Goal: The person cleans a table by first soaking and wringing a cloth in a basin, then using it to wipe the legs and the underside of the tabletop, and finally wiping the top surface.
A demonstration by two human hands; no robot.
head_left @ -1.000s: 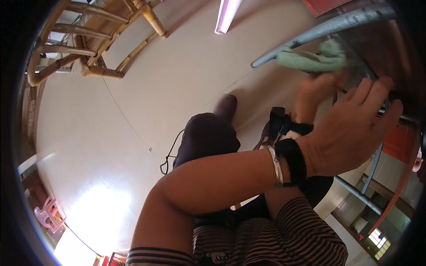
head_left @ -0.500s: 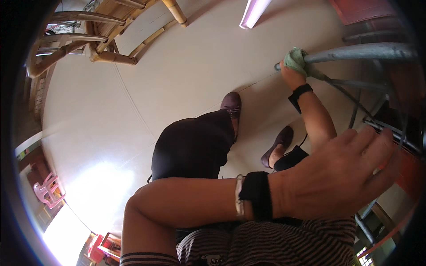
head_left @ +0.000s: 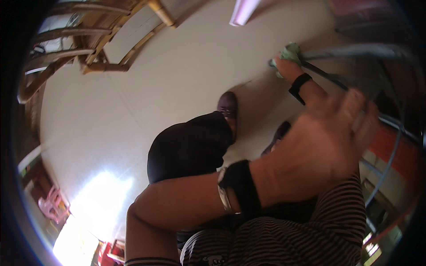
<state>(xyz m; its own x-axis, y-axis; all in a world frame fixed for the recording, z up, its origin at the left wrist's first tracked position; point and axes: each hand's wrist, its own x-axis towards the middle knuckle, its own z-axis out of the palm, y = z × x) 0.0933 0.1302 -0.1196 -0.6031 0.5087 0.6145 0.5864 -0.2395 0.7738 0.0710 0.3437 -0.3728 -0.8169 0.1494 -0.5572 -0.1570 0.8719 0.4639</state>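
My right hand (head_left: 288, 67) is closed round a pale green cloth (head_left: 290, 52), wrapped about the end of a grey metal tube (head_left: 355, 52). The tube belongs to a frame of metal bars on the right. My left hand (head_left: 315, 146) reaches across my body, nearer to the camera, and covers part of the right forearm. Its fingers are blurred but look spread apart, with nothing seen in them. Close by stand thinner metal bars (head_left: 391, 155) of the frame. Black bands circle both wrists, and the left also wears a silver bracelet (head_left: 223, 191).
Bamboo furniture (head_left: 106, 66) stands at the far left. A pink plastic chair (head_left: 54, 204) is by the bright patch of floor at left. A long pinkish-white object (head_left: 243, 12) lies at the top. My shoe (head_left: 227, 104) rests on the pale floor (head_left: 177, 75).
My left hand has moved left, away from the metal bars. The right hand stays at the tube's end with the cloth, shifted slightly up and left. The whole view has tilted a little.
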